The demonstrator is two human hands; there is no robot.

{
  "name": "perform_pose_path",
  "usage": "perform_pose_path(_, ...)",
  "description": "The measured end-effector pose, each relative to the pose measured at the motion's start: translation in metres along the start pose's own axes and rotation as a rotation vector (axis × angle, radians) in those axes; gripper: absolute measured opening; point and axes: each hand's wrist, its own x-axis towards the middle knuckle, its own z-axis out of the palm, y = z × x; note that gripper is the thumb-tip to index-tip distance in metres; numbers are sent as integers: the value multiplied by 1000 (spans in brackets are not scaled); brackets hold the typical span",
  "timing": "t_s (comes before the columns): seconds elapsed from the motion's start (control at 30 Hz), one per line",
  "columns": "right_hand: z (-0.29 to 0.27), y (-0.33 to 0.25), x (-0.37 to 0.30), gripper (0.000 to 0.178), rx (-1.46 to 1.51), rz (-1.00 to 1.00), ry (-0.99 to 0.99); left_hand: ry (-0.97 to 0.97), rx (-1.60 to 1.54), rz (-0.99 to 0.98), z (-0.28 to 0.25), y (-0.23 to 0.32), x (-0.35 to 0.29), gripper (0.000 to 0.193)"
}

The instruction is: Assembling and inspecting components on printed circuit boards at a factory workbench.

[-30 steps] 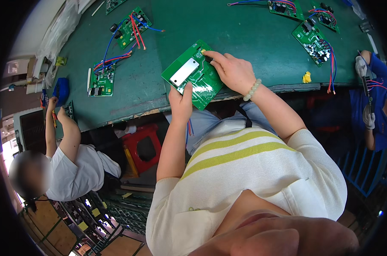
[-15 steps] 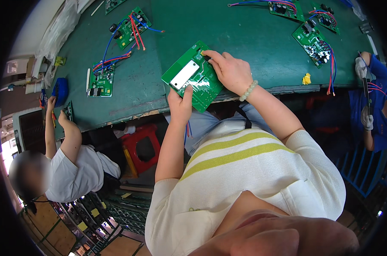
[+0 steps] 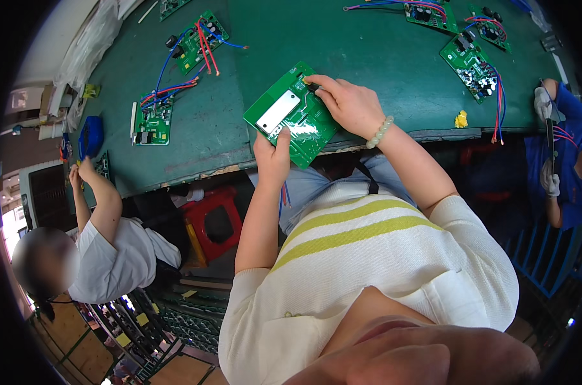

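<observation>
A green circuit board is held tilted over the table's near edge. It carries a white rectangular plate with dark holes, and its surface shines with glare. My left hand grips the lower left edge, thumb on the face and fingers hidden beneath. At the upper right edge, my right hand has its fingers bent against the board, the index fingertip on a small yellowish spot beside a dark part. Whether it also pinches something small is hidden. Red and blue wires hang under the board.
Several boards with red and blue wires lie on the green table, including one at left and one at right. A crumpled yellow scrap sits near the edge. Co-workers sit at both sides; a red stool stands below.
My right hand has shifted very slightly right, its fingers still on the board. The co-worker at left has brought both hands together lower down, away from the blue object.
</observation>
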Motion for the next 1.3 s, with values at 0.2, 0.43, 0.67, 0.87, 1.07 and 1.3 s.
perform_pose_path(0.2, 4, 7, 0, 30, 62, -34, 2, -12, -6, -30, -1, 6, 0, 31)
perform_pose_path(0.43, 9, -3, -4, 29, 21, 36, 39, -31, 0, -13, -3, 5, 1, 30)
perform_pose_path(0.67, 12, -3, -3, 26, 106, 77, 134, -34, -33, -27, -1, 0, 1, 29)
perform_pose_path(0.87, 21, 21, 9, 27, 618, 147, 6, -31, -60, 9, 1, 5, -1, 31)
perform_pose_path(1.07, 19, 29, -2, 28, 718, 66, 39, -33, 5, 43, 1, 7, -1, 29)
perform_pose_path(1.3, 7, 20, -14, 29, 480, 163, -17, -7, -38, 25, 3, 7, 0, 29)
